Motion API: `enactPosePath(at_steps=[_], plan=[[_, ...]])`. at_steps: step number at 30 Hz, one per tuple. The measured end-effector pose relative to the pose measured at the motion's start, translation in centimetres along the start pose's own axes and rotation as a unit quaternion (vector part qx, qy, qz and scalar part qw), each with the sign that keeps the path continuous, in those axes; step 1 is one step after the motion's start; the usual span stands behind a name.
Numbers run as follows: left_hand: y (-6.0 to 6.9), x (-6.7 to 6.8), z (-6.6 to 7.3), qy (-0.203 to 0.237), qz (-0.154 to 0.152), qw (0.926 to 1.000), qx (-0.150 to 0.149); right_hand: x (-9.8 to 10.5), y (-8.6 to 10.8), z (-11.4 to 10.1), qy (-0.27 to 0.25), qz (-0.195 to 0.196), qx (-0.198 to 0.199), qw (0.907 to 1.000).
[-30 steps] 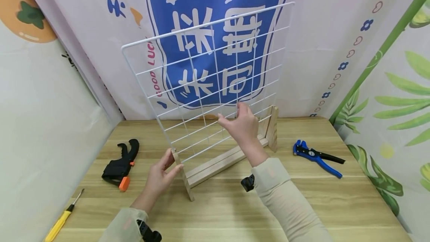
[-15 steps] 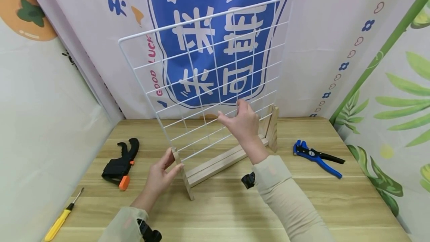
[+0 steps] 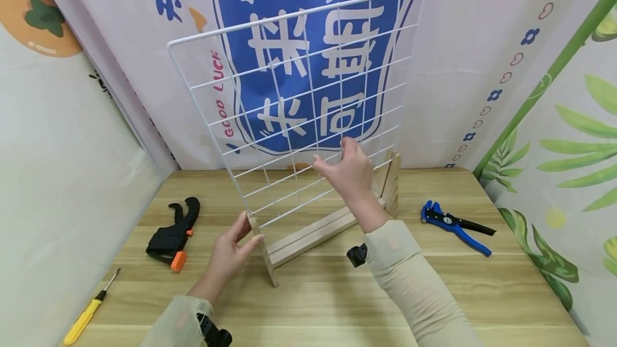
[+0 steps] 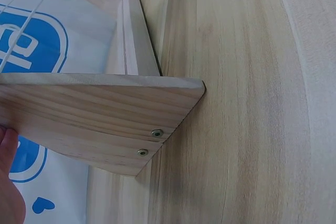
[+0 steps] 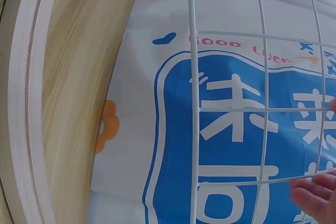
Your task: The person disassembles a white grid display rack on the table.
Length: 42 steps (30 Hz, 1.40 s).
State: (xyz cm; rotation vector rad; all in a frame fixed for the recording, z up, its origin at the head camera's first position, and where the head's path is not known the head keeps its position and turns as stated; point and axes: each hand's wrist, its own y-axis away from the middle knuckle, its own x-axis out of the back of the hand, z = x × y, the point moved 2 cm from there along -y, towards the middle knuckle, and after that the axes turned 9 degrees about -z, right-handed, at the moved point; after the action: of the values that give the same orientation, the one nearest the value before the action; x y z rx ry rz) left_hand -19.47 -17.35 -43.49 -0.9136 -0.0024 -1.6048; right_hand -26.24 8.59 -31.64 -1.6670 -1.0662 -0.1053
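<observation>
A white wire grid panel [image 3: 226, 30] stands upright, leaning slightly, between the two sides of a wooden stand [image 3: 313, 235]. My right hand [image 3: 351, 173] grips the grid's wires right of its middle, and its fingertips [image 5: 310, 198] touch a wire in the right wrist view. With thumb and fingers, my left hand [image 3: 230, 250] holds the near-left wooden side piece [image 4: 100, 108], around its upper part. Two metal screw heads show low on that side piece in the left wrist view. The grid's bottom wire is above the stand's grooved base beam [image 5: 31, 98].
Left on the wooden table [image 3: 308, 315] lie a black clamp with orange parts [image 3: 171, 237] and a yellow-handled screwdriver [image 3: 89, 315]. A blue and black wire stripper [image 3: 453, 225] lies on the right. A printed cloth [image 3: 448, 68] hangs behind the table.
The grid's top edge has risen steadily, and my right hand has moved slightly up with it. My left hand and the stand have stayed in place.
</observation>
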Motion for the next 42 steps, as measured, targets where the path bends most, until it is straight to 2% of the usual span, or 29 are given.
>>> enactPosePath(at_steps=[10,16,18,22,29,37,42], plan=[[0.0,0.0,0.1,-0.003,0.0,1.0,-0.006,0.5,-0.4,-0.4,-0.005,-0.004,-0.004,1.0],[0.0,0.0,0.1,-0.011,0.004,0.9998,-0.013,0.5,-0.5,-0.5,0.009,0.002,0.01,0.9999],[-0.1,0.0,0.6,-0.01,0.006,0.9998,-0.014,0.6,-0.5,-0.6,0.011,0.004,0.015,0.9998],[-0.1,0.1,0.8,-0.008,0.006,0.9999,-0.009,0.7,-0.7,-0.6,0.022,0.011,0.027,0.9993],[0.0,0.0,0.2,-0.012,0.008,0.9999,-0.008,1.2,-1.0,-0.9,0.05,0.021,0.052,0.9972],[0.1,-0.1,0.2,-0.017,0.012,0.9996,-0.018,1.7,-0.6,-0.6,0.068,0.04,0.076,0.994],[-0.1,0.0,0.3,-0.013,0.011,0.9996,-0.022,2.1,0.5,-0.2,0.063,0.072,0.081,0.9921]])
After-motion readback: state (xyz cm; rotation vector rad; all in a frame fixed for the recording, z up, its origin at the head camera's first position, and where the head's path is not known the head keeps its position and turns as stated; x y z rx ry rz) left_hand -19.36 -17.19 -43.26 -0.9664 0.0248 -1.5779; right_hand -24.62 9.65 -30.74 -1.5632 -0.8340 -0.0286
